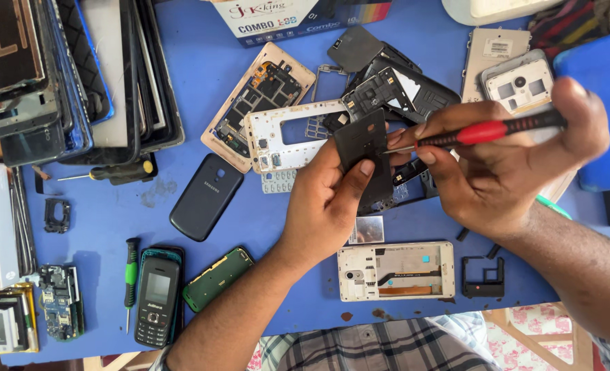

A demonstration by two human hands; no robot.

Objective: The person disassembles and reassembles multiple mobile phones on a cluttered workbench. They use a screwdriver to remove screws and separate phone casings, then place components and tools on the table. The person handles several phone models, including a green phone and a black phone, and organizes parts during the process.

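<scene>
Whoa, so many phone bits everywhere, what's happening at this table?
A person is working on a dismantled phone. Their left hand holds a black phone part upright above the blue table, while the right hand points a red-and-black screwdriver at it. Around them lie phone frames, a dark back cover, a small keypad phone and a green screwdriver.

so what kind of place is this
Most likely a phone repair bench: the left hand holds a black phone part, the right hand a red-handled screwdriver, with opened phone frames around.
</scene>
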